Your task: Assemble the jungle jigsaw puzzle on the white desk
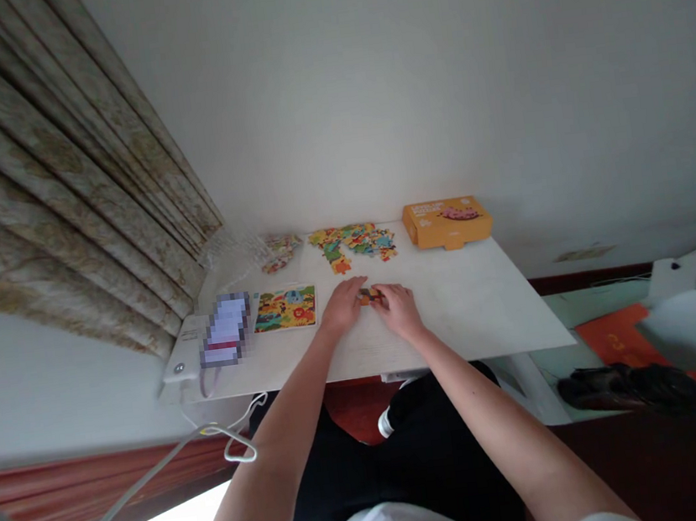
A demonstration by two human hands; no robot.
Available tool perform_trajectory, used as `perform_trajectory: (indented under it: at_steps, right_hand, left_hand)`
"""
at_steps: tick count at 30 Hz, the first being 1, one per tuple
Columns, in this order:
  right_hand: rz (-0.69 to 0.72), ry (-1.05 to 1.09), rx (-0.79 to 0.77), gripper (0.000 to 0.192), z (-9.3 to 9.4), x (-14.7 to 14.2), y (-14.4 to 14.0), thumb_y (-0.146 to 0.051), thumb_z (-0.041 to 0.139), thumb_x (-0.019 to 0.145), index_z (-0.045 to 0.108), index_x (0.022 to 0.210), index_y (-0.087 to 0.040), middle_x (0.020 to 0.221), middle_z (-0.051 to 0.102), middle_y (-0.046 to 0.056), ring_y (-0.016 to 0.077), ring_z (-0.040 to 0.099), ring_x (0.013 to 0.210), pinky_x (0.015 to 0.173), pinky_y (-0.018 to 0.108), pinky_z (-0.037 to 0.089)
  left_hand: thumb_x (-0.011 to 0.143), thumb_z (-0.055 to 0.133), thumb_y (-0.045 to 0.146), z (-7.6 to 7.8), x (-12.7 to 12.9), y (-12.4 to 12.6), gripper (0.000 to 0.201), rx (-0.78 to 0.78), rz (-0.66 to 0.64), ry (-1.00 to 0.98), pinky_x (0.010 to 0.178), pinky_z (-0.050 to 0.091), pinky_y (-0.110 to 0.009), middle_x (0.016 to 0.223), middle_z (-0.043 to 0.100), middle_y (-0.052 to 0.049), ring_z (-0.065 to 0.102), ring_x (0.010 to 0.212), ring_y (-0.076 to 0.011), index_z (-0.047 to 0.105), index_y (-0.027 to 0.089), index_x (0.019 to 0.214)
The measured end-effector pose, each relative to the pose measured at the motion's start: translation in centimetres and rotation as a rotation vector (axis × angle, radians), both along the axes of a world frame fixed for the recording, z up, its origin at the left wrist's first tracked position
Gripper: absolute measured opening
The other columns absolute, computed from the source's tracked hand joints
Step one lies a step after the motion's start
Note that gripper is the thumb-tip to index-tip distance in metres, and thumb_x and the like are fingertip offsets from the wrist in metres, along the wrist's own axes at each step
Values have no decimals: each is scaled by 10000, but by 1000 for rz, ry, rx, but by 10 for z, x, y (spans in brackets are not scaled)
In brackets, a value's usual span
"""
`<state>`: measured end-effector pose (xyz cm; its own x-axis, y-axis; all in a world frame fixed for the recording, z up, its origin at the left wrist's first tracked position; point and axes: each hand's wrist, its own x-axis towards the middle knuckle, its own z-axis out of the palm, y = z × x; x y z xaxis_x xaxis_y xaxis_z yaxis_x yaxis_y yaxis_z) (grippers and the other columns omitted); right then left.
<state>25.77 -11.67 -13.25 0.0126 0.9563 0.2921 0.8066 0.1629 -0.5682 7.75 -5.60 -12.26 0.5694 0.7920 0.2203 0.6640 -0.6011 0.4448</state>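
**Both hands meeting over a puzzle piece at the desk**

A plain pale wall is filling the background, with a patterned curtain [60,186] hanging along the left, and a white desk [473,304] is standing against that wall in front of you. You are sitting at it with both bare forearms reaching forward over your lap.

Your left hand [341,303] and right hand [397,305] are lying close together near the middle of the desk, and a small orange puzzle piece [368,296] is sitting between them. The fingers of both hands are curling in toward it and touching it; how firmly either hand is gripping it is too small to tell.

Just left of your left hand, a finished puzzle picture [285,309] with bright animals is lying flat on the desk. Further left, a phone [225,330] is resting on a white block at the desk's edge, and a white cable [158,474] is trailing down from there. Behind your hands, toward the wall, loose puzzle pieces [352,243] are lying partly joined in a cluster, and a clear bag [271,253] with more pieces is lying left of them. An orange box [447,223] is sitting at the far right corner, well apart from your hands.
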Motion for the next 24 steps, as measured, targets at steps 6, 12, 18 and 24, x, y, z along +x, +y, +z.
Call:
perform_trajectory:
  at_steps: [6,12,18,24]
  right_hand:
    - [-31,108,58,409,2,1,2,-124,450,944,667,1282,-205,1293,711,120,262,646,1223,1074,440,508]
    - [-161,5,-36,426,2,3,-1,-58,420,934,718,1202,-202,1130,774,101,271,675,1066,1021,441,501]
    - [97,-5,-3,582,-2,1,0,-12,465,895,640,1389,-264,1301,745,53,243,646,1206,1088,446,457]
    - [59,113,47,473,-12,5,1,-65,508,894,659,1318,-214,1265,738,103,257,672,1167,1065,447,497]
  left_hand:
    - [911,528,109,6,-5,-16,616,-100,-62,106,1297,274,-461,1571,558,-68,473,1488,-205,537,231,1514]
    - [983,624,285,8,-3,-19,412,13,-6,51,1212,398,-444,1350,707,-91,619,1307,-237,648,237,1391]
    - [954,700,376,9,-11,-26,428,101,-4,41,1179,434,-504,1327,690,-125,618,1288,-288,669,232,1356]
    - [1038,538,271,6,-37,-42,363,74,-77,70,1267,313,-560,1433,659,-83,591,1352,-246,637,268,1387]
